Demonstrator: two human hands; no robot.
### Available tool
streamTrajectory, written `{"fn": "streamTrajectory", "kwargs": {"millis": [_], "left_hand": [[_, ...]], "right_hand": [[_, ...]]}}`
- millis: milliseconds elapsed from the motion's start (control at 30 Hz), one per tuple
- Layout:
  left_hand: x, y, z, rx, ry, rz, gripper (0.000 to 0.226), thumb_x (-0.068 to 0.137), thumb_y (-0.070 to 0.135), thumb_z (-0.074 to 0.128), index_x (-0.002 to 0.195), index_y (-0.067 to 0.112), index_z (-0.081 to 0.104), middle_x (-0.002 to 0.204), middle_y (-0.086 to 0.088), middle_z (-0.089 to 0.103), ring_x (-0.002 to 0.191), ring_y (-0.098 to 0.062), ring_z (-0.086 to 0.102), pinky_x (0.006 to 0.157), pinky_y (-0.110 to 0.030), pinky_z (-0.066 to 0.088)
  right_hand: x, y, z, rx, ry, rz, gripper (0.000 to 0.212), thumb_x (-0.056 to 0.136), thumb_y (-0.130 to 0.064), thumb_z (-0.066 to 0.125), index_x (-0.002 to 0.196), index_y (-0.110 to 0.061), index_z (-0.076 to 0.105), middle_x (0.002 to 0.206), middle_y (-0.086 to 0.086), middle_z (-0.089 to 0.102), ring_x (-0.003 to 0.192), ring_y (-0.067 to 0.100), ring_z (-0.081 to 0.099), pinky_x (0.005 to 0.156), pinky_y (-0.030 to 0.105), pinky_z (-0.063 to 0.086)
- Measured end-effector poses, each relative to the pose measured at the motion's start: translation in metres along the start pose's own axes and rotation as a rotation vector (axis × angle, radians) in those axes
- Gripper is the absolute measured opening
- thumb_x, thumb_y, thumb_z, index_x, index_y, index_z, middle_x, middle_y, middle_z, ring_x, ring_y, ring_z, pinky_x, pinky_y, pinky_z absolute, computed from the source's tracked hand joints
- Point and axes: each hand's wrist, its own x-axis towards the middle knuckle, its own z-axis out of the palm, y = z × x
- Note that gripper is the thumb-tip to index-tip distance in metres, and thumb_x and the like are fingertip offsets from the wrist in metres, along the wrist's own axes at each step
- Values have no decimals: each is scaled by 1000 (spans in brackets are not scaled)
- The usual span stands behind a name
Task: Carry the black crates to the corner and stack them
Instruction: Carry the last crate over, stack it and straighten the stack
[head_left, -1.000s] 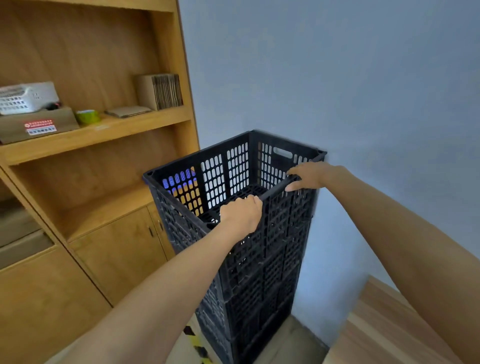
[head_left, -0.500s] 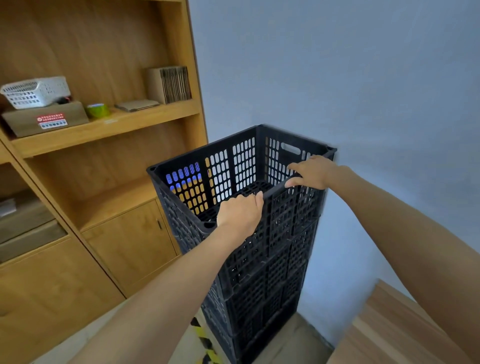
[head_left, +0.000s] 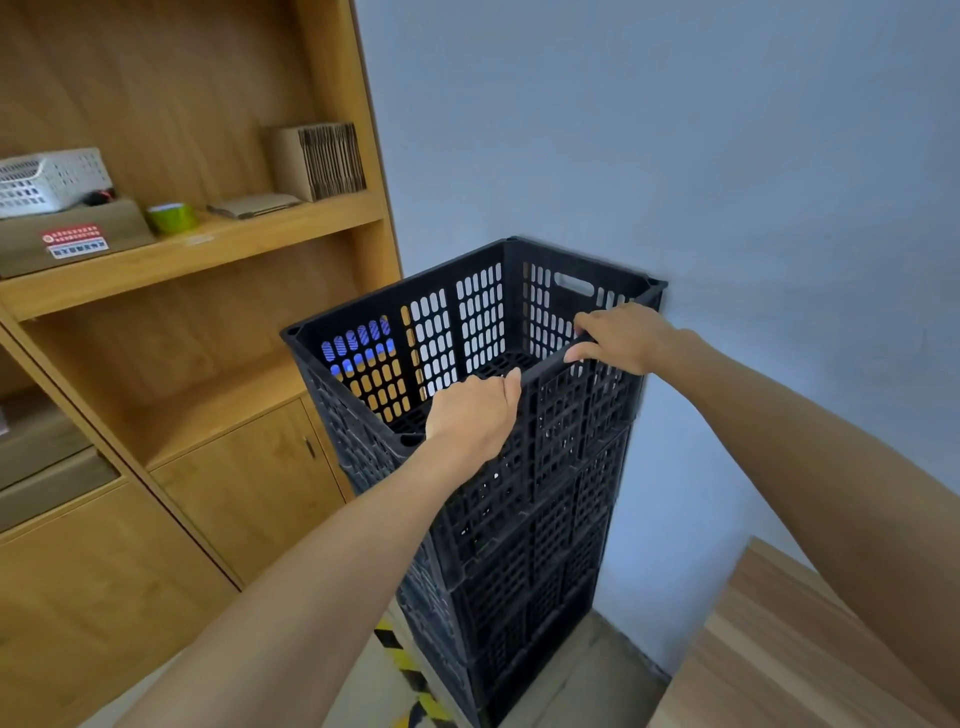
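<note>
Head view: top black crate (head_left: 467, 332) sits on a stack of black crates (head_left: 524, 561) in the corner, close to the blue wall (head_left: 675, 156).
Left hand (head_left: 475, 415): fingers curled over the top crate's near rim.
Right hand (head_left: 621, 338): gripping the same rim, further right.
Left side: wooden shelf unit (head_left: 197, 249) holding a white basket (head_left: 47, 179), green tape roll (head_left: 171, 217), cardboard stack (head_left: 319, 161).
Floor: yellow-black tape (head_left: 405, 670) beside the stack; wooden surface (head_left: 779, 649) lower right.
</note>
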Motion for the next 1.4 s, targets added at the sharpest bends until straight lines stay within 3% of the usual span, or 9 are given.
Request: {"fn": "streamTrajectory", "kwargs": {"millis": [267, 400, 467, 567, 767, 933, 1100, 1300, 1400], "left_hand": [[-4, -15, 2, -13, 18, 11, 82, 87, -8, 47, 155, 12, 5, 96, -8, 56, 70, -27, 56, 43, -33, 36], [-4, -28, 9, -161, 41, -90, 61, 95, -1, 39, 151, 12, 19, 74, -2, 43, 50, -20, 38, 40, -32, 34], [-6, -40, 14, -273, 35, -158, 35, 102, 12, 33, 136, 7, 41, 61, 1, 36, 46, -20, 39, 48, -35, 48], [-11, -58, 23, -333, 82, -151, 47, 107, 30, 21, 99, 5, 61, 52, 0, 41, 46, -24, 49, 62, -45, 56], [-27, -91, 31, -367, 105, -103, 56, 104, 46, 12, 61, 21, 35, 53, -5, 49, 52, -27, 56, 68, -44, 54], [-37, -97, 28, -366, 72, -137, 72, 99, 54, 4, 61, 11, 47, 60, -11, 61, 54, -26, 57, 65, -38, 49], [-38, -92, 28, -321, 46, -229, 75, 99, 52, 2, 80, 8, 60, 63, -5, 61, 59, -25, 59, 62, -38, 48], [-38, -90, 25, -195, -42, -233, 17, 102, 17, 40, 113, 12, 52, 76, -4, 61, 68, -24, 57, 52, -40, 49], [-41, -81, 22, -113, -79, -262, 59, 82, -3, 60, 135, 15, 38, 86, -5, 55, 65, -24, 45, 40, -30, 24]], "right_hand": [[1, -13, -5, -79, 34, -15, 85, 82, -77, 11, 115, -15, 59, 98, 1, 64, 87, 23, 63, 66, 32, 38], [2, -27, -11, -94, 47, -1, 76, 87, -73, 17, 109, -14, 59, 93, 1, 65, 76, 22, 58, 73, 36, 39], [2, -36, -14, -99, 57, -4, 75, 87, -73, 16, 101, -13, 59, 87, 1, 64, 69, 20, 51, 77, 38, 42], [3, -50, -18, -124, 93, -38, 80, 82, -76, 6, 93, -14, 56, 83, 2, 64, 76, 23, 60, 77, 39, 43], [3, -78, -21, -142, 153, -80, 99, 74, -80, -9, 93, -14, 62, 83, 3, 67, 83, 23, 63, 82, 38, 44], [-1, -81, -24, -109, 140, -121, 93, 75, -84, -9, 74, -17, 55, 63, -1, 59, 63, 18, 57, 68, 34, 45], [0, -71, -24, 62, 61, -87, 88, 70, -93, 5, 97, -23, 51, 67, -3, 58, 65, 14, 56, 54, 29, 40], [8, -61, -31, 409, -167, -15, 83, 71, -92, 10, 114, -34, 49, 92, -9, 60, 84, 13, 60, 77, 35, 44], [2, -60, -25, 467, -191, 113, 87, 74, -90, 4, 114, -33, 56, 79, -10, 57, 78, 13, 58, 75, 35, 42]]}}
